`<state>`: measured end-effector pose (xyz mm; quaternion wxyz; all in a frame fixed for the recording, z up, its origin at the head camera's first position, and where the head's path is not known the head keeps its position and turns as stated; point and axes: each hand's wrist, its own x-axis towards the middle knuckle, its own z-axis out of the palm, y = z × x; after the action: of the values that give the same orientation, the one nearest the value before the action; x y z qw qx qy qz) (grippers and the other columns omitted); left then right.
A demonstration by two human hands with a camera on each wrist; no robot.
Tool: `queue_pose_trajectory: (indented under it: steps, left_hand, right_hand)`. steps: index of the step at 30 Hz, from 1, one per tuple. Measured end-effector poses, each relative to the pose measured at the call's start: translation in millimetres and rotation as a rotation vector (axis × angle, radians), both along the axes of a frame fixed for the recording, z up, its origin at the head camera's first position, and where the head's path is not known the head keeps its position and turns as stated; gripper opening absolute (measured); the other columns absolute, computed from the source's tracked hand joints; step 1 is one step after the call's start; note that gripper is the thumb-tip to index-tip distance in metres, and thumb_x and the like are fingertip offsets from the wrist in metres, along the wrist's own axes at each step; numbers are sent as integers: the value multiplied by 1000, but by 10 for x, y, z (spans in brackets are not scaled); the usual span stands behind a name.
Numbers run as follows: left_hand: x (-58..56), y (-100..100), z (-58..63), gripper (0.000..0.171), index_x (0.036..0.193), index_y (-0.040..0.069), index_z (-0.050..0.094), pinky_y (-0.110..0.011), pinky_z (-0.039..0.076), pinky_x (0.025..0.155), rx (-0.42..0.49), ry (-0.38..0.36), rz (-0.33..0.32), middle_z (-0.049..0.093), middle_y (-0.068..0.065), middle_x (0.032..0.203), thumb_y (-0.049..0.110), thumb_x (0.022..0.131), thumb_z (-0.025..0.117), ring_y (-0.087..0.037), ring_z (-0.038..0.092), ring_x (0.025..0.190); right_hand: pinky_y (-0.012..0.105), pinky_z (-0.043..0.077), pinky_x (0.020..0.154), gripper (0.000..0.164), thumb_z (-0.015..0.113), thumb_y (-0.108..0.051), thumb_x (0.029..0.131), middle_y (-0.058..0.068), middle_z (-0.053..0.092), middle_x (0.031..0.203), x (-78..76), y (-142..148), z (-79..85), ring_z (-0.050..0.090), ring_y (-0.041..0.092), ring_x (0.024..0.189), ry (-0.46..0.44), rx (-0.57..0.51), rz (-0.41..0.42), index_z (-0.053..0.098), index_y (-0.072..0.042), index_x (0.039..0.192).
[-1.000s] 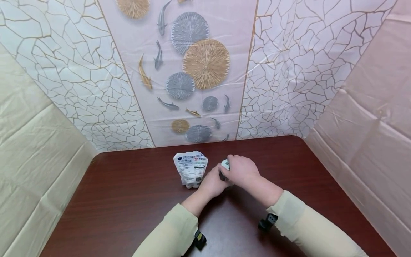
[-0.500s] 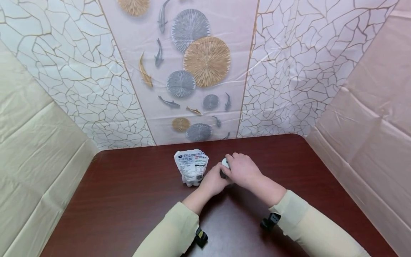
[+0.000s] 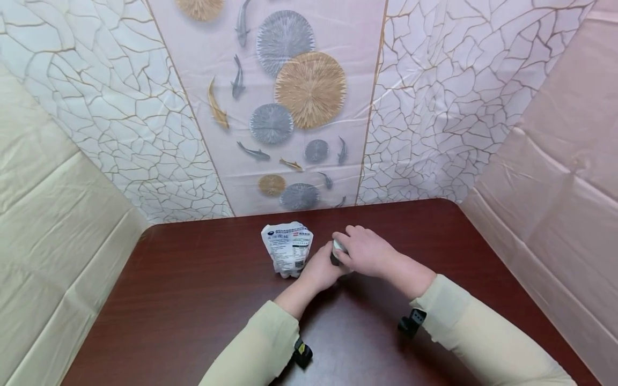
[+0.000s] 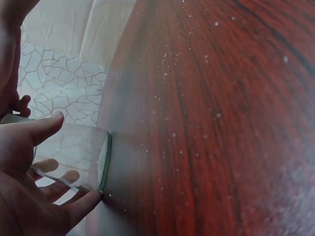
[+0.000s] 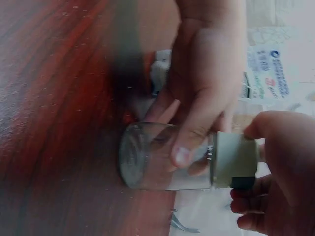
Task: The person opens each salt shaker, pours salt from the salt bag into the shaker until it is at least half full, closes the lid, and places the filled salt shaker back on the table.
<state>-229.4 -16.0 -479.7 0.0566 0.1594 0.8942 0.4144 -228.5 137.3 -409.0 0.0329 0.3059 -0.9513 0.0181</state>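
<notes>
A clear glass jar (image 5: pixel 135 157) stands upright on the table, with a pale lid (image 5: pixel 234 155) that has a dark patch on its side. My left hand (image 3: pixel 321 269) holds the glass body, thumb on one side and fingers round the other. The right hand (image 3: pixel 369 252) grips the lid from above between thumb and fingers. In the left wrist view the glass wall (image 4: pixel 74 142) shows through to my fingertips, and nothing is visible inside it. From the head view my hands hide most of the jar.
Just left of the jar a white printed pouch (image 3: pixel 288 249) stands on the dark red-brown table (image 3: pixel 193 300). Behind rises a patterned cloth backdrop (image 3: pixel 309 91), with plain beige cloth (image 3: pixel 545 203) at both sides.
The right hand's fingers have turned a little on the lid, and its wrist and forearm have swung slightly to the right. The left hand keeps its hold; the pouch stays put.
</notes>
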Motion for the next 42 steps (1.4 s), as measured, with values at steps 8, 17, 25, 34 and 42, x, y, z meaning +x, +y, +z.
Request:
queue_pose_trajectory:
  steps: [8,17,25,34,42]
  left_hand:
    - [-18,-14,-6,58,132,11,52,-39,48,94,-19,-6,15,62,-5,125,37,86,75,-20,60,111]
    - [-4,-25,-17,60,132,13,53,-40,47,93,-7,-34,35,61,-3,124,43,85,77,-19,59,111]
    - [-3,-16,-16,55,127,13,54,-39,48,92,-16,-43,22,62,-1,119,42,85,76,-19,60,107]
    - [-7,-10,-25,58,132,15,52,-38,48,92,-11,-42,18,61,-1,124,41,86,75,-17,59,107]
    - [-7,-3,-35,62,135,13,50,-39,47,94,-2,-35,8,60,-4,127,40,86,75,-18,59,111]
  right_hand:
    - [46,49,81,48,53,-41,97,11,61,106,3,-40,22,59,31,93,27,-24,-71,60,-10,133]
    - [45,50,70,52,52,-59,94,6,63,85,15,-111,9,63,28,75,38,-99,-275,61,-7,102]
    - [45,50,69,45,58,-51,94,7,60,82,52,-125,8,62,27,73,48,-91,-277,62,-6,100]
    - [48,50,80,44,58,-45,95,11,63,97,98,-95,14,62,30,87,49,-92,-224,65,-6,115]
    - [48,49,86,48,56,-43,97,14,63,108,108,-50,-1,61,33,95,46,-93,-175,63,-6,127]
